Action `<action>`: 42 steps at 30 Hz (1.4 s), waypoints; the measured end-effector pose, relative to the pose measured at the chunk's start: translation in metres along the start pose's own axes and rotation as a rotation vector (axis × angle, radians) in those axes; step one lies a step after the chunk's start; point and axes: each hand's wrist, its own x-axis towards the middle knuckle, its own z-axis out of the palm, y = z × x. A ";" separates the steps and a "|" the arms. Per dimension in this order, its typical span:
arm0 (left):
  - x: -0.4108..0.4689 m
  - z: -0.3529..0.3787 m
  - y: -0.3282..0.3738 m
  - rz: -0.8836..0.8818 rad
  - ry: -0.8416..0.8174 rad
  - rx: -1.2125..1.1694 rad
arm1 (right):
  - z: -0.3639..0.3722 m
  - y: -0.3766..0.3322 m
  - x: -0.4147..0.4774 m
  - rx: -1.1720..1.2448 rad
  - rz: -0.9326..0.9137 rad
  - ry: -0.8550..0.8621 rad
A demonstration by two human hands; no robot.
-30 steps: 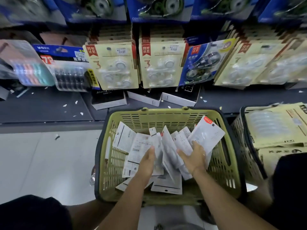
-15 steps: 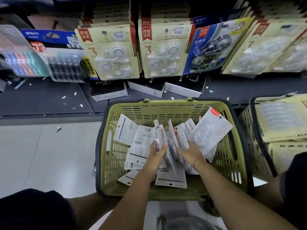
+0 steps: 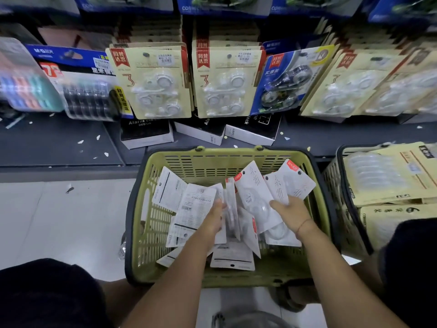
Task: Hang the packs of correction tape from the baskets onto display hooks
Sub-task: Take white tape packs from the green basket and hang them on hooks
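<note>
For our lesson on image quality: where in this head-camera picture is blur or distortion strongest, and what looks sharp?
Head view: the coloured pack at far left is blurred; the cream pack at right leans outward, wide-angle distortion; the white packs in the green basket look sharp; the top row is dim.

I have the basket (image 3: 227, 151) on the floor (image 3: 59, 221), just before the low shelf (image 3: 59, 143). Inside it stand and lie packs of correction tape (image 3: 254, 192); the left hand (image 3: 216, 215) is among them at the middle, the right hand (image 3: 292, 213) beside it, holding several. A second basket (image 3: 343, 185) stands to the right. On the shelf lie alarm clock boxes (image 3: 146, 133), below hanging packs (image 3: 153, 81).
</note>
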 end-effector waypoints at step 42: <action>0.065 0.031 0.033 0.203 -0.432 1.200 | -0.067 -0.009 -0.005 0.206 -0.071 0.397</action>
